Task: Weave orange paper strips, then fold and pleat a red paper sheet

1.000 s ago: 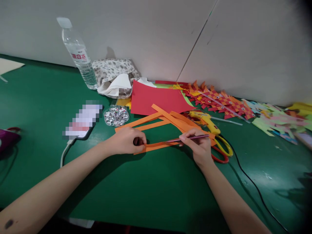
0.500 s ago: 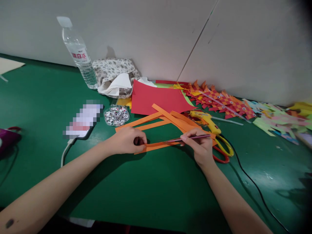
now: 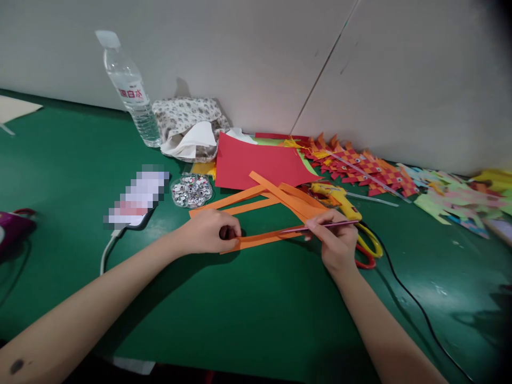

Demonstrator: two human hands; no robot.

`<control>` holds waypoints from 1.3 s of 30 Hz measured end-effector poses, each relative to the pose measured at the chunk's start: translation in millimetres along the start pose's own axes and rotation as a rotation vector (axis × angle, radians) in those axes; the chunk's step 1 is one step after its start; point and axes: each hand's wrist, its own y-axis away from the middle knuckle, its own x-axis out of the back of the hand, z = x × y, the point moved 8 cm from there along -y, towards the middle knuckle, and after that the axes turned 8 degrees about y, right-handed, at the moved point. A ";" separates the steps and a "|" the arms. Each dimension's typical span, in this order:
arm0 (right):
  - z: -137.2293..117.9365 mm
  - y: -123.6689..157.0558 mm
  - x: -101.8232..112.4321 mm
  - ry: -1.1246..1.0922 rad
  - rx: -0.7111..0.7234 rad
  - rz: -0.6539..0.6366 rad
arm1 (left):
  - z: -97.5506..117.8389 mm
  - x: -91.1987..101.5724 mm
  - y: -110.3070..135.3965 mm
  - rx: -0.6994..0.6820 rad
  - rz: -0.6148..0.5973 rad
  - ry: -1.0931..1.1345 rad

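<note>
My left hand [image 3: 212, 230] is closed at the left end of an orange paper strip [image 3: 262, 241], its fingertips pressed on the paper. In my right hand [image 3: 336, 240] is a slim pink-purple pen-like tool [image 3: 338, 224], held like a pencil. The tool's narrow tip lies along the upper side of the strip; whether it is a blade or a point I cannot make out. More orange paper strips [image 3: 276, 189] lie crossed behind both hands. Beside my right hand are scissors [image 3: 373, 242] with yellow and red handles, their blades hidden.
Red paper sheets [image 3: 260, 160], a yellow glue gun [image 3: 342, 201] and woven paper fish [image 3: 364, 166] lie behind. To the left are a clear case of googly eyes [image 3: 192, 191], a phone [image 3: 138, 200] on a cable, a fabric tissue pouch [image 3: 190, 114] and a water bottle [image 3: 132, 93].
My right hand and the pen-like tool have slid a little to the right along the orange strip. My left hand has stayed at the strip's left end.
</note>
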 end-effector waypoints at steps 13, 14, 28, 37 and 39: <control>-12.7 28.8 -57.6 0.100 -0.098 -0.313 | 2.1 -0.9 -0.7 -0.035 0.002 -0.010; -12.1 29.3 -59.1 0.104 -0.095 -0.326 | 2.4 -0.6 -0.8 -0.034 0.004 -0.012; -4.0 16.8 -35.9 0.111 -0.148 -0.147 | 1.5 -0.4 -1.2 -0.002 0.004 -0.010; -7.5 17.5 -35.7 0.085 -0.105 -0.142 | 0.6 -1.0 -0.5 -0.003 -0.002 -0.007; -8.6 21.5 -46.0 0.143 -0.097 -0.237 | 0.9 -0.9 -0.6 -0.003 0.001 -0.007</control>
